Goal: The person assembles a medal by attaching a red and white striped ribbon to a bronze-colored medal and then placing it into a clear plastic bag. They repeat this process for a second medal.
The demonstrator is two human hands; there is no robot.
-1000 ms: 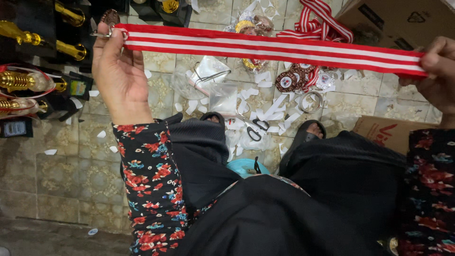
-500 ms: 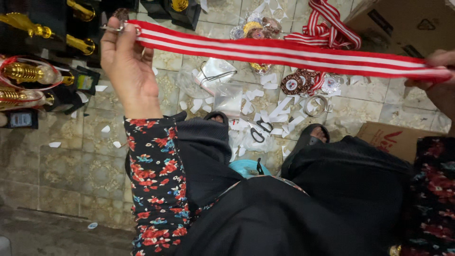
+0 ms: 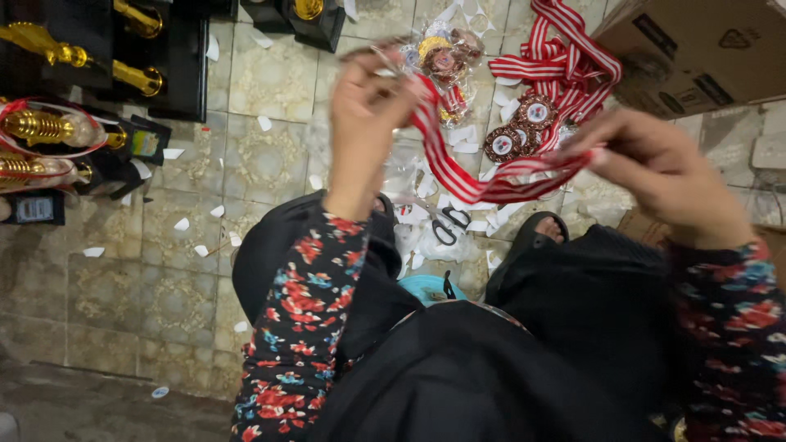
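Left hand (image 3: 368, 115) and right hand (image 3: 655, 176) are raised apart, each pinched on one end of a red-and-white striped ribbon (image 3: 483, 176) that sags between them above the tiled floor (image 3: 270, 155). Medals (image 3: 516, 131) and scissors (image 3: 449, 225) lie below, gold trophies (image 3: 49, 131) at the floor's left edge.

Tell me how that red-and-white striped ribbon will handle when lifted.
Likely floppy: the ribbon sags in a curve between the left hand and right hand. Probably light, since fingertip pinches hold it. Unlikely to roll; it's flat.

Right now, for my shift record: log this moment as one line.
left hand: holds ribbon end | right hand: holds other end | red-and-white striped ribbon: slack between hands | below: scissors, medals on tiled floor
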